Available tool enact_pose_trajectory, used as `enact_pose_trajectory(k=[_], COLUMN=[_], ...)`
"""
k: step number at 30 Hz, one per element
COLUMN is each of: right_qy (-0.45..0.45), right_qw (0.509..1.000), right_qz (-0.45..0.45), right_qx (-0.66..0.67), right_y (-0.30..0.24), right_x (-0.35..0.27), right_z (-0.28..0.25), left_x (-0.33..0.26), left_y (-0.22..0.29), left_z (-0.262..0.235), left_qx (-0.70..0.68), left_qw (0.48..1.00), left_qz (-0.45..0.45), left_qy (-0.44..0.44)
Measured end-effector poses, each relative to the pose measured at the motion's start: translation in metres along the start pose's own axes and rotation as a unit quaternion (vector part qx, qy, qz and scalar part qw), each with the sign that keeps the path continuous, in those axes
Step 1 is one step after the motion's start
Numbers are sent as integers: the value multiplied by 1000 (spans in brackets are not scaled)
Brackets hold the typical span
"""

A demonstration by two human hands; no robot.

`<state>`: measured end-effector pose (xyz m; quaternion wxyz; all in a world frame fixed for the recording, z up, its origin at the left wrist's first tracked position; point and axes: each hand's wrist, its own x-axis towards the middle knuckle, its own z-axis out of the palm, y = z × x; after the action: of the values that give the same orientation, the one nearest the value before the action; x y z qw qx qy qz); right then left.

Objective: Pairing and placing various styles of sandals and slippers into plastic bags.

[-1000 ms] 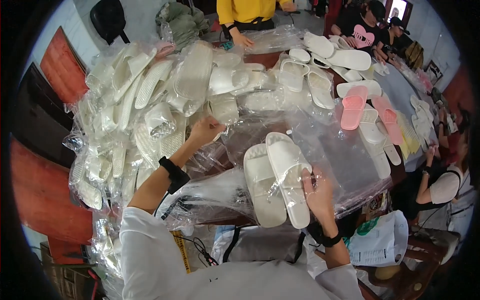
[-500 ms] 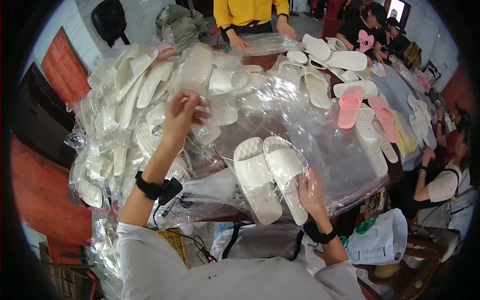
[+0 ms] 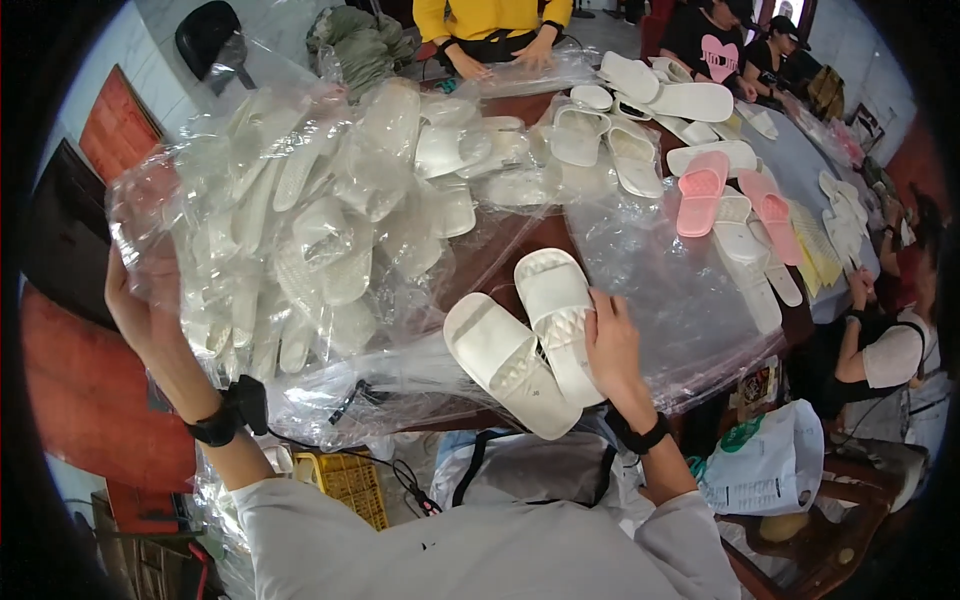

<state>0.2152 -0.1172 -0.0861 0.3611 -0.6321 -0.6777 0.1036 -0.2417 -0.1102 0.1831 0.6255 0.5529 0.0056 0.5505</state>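
A pair of white slide slippers [image 3: 562, 285] rests at the near middle of the table, one overlapping the other. My right hand [image 3: 614, 350] grips the right-hand slipper by its outer edge, thumb side toward me. At the far left, my left hand [image 3: 142, 275] is raised at the side of the pile with a clear plastic bag [image 3: 150, 190] in it. The plastic lies over its fingers and blurs them. Next to that hand spreads a big heap of white slippers in clear bags [image 3: 310, 230].
Pink slippers [image 3: 703, 195] and several white ones lie at the right. Clear film [image 3: 640, 260] covers part of the brown table [image 3: 490, 265]. Across stands a person in yellow [image 3: 495, 25]. A yellow crate [image 3: 345, 485] and a white bag [image 3: 765, 460] sit below the near edge.
My left hand has swung from above the table's middle to the far left, drawing clear plastic with it. The slipper pair has turned and shifted slightly in my right hand.
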Motion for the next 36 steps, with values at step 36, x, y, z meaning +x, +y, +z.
enact_pose_trajectory(k=[36], right_qy=[-243], right_qw=[831], right_qz=[165], right_qx=[473], right_y=[19], right_x=[-124], right_z=[-114], left_x=[-36], left_y=[-220], left_z=[-61], left_qx=[327], left_qw=[853], left_qz=[-207], left_qy=[350])
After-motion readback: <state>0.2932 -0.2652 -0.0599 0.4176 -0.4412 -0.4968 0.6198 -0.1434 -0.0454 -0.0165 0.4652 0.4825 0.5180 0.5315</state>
